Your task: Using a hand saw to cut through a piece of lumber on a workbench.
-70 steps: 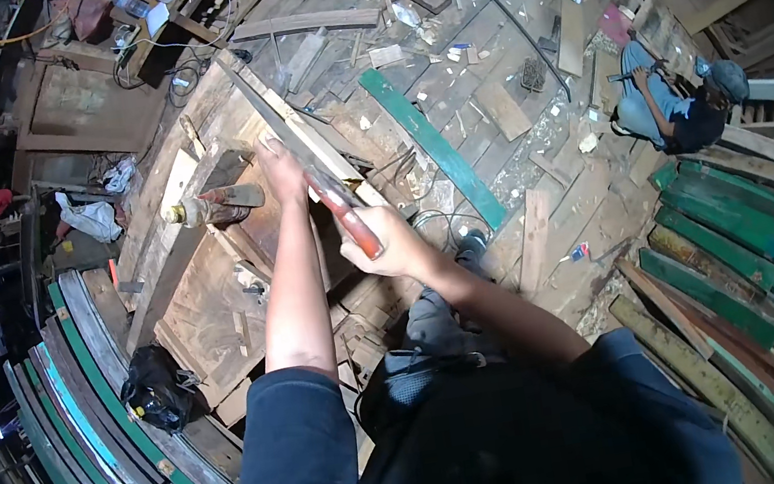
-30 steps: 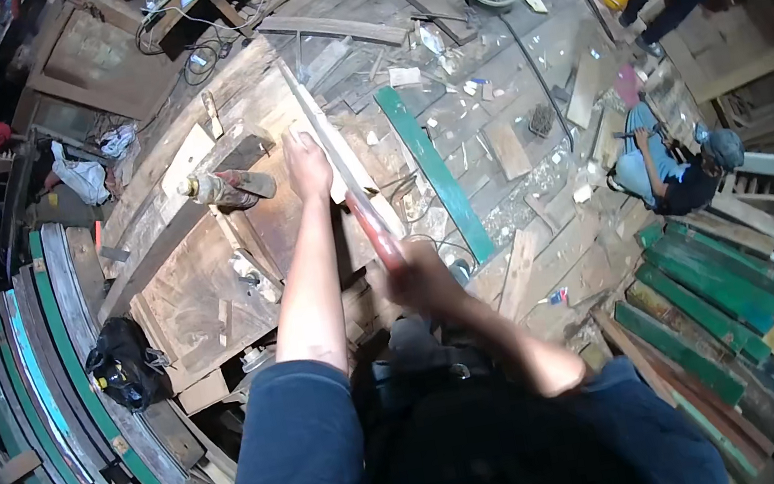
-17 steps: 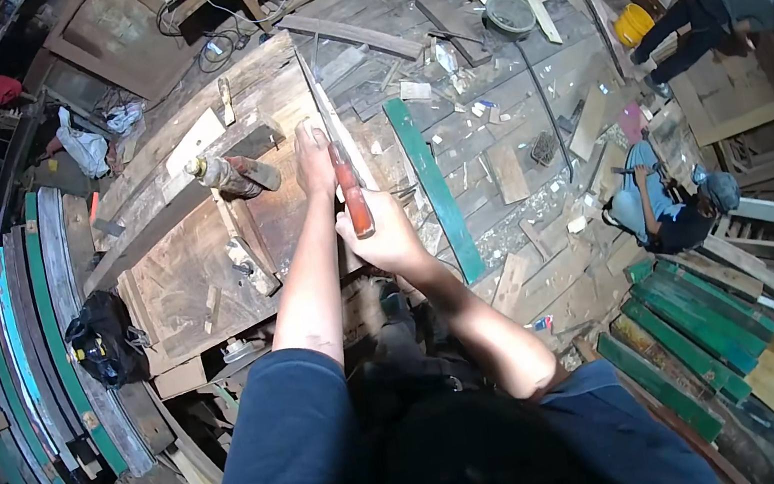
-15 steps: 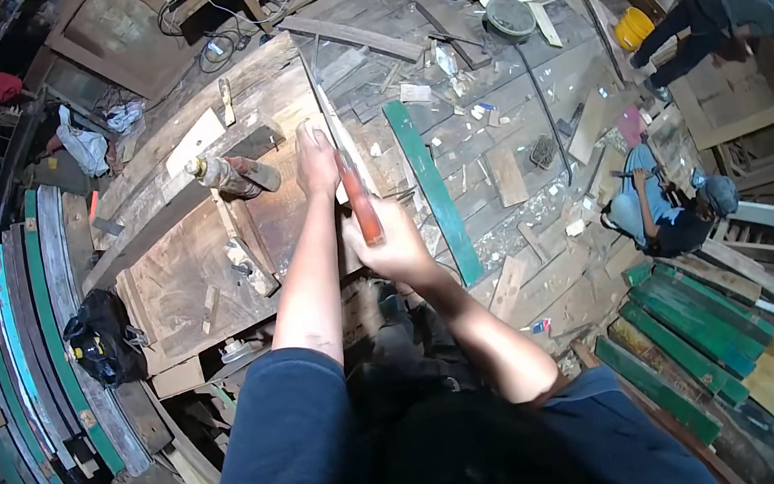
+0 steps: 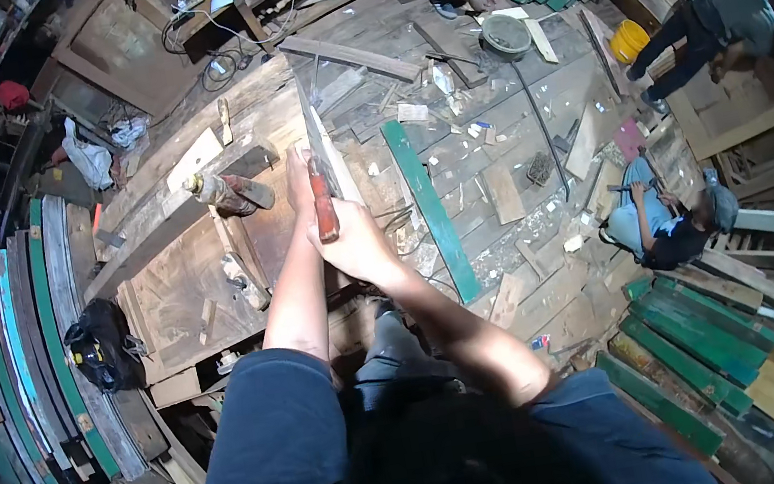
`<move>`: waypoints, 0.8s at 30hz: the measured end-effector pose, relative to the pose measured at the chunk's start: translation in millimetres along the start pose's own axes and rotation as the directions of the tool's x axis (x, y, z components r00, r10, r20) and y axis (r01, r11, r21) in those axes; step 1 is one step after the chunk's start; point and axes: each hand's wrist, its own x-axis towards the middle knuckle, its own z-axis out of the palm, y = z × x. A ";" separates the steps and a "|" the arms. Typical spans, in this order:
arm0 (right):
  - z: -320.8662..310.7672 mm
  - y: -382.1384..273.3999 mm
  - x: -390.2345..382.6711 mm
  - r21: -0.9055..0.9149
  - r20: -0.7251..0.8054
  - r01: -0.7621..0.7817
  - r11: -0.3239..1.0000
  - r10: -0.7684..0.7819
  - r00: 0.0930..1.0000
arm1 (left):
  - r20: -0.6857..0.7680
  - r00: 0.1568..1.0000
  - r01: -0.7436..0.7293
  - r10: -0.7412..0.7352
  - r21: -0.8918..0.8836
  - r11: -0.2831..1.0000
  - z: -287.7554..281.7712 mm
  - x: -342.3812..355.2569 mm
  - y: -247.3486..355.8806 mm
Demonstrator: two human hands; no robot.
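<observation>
A cluttered workshop spreads out around a plank floor (image 5: pixel 383 25) strewn with offcuts and chips, with a long green board (image 5: pixel 431 210) lying to the right of a low wooden table (image 5: pixel 180 310). Near the table's right edge, the person's right hand (image 5: pixel 354 244) has its fingers wrapped around the handle of a red-handled tool (image 5: pixel 321 187), whose flat metal blade points toward the far right corner. Just right of the blade runs a pale wood strip (image 5: pixel 339 170). The left hand (image 5: pixel 299 183) is close beside the handle on its left, partly hidden, so whether its fingers grip anything cannot be told. A thick beam (image 5: pixel 158 232) lies across the table from the left edge toward the middle, with a yellow-capped bottle (image 5: pixel 209 188) beside its near side. Beyond the beam rests a pale board (image 5: pixel 194 159). A black bag (image 5: pixel 103 345) sits left of the table on stacked boards (image 5: pixel 66 293). One co-worker (image 5: pixel 672 217) squats at the right, a tool in hand.
</observation>
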 end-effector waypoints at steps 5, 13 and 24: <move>-44.9 -22.7 -51.6 0.069 0.142 -0.193 0.979 0.182 0.973 | -0.023 1.000 0.024 -0.019 0.233 0.972 35.0 -31.9 73.0; -28.7 -0.3 -14.3 0.134 0.036 -0.092 0.987 0.087 0.996 | 0.046 0.999 -0.010 0.005 0.095 0.995 26.1 -37.0 75.8; -47.6 -49.3 -44.9 0.231 0.092 -0.161 0.960 0.143 0.985 | 0.028 0.998 -0.062 0.058 0.181 0.981 43.2 -27.9 58.8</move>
